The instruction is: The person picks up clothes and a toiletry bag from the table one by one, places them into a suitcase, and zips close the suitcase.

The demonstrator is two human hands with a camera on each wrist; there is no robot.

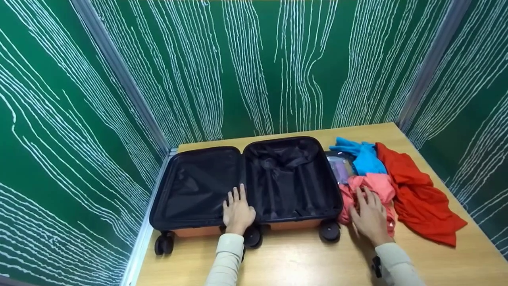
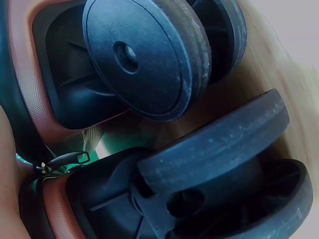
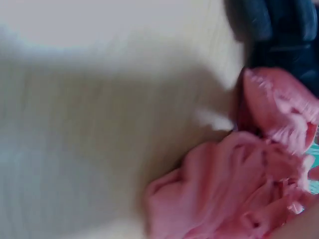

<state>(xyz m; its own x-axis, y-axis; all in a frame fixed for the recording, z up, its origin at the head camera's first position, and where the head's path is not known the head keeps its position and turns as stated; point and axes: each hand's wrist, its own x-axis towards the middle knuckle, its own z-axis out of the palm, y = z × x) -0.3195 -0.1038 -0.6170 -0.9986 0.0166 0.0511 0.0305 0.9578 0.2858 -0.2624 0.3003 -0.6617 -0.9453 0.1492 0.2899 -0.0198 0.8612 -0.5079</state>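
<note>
An orange suitcase with a black lining lies unfolded on the table, both halves facing up. In the head view my left hand rests at the near edge where the halves meet, its fingers straight and spread. The left wrist view shows a zipper pull and black caster wheels beside that hand. To the right of the suitcase, my right hand is over a crumpled pink garment, fingers spread and slightly bent. The right wrist view is blurred, with pink cloth near the hand.
A red garment lies at the right of the table. Behind the pink cloth are a blue garment and a clear packet with purple contents. Green walls with white wavy lines enclose the table's back and sides.
</note>
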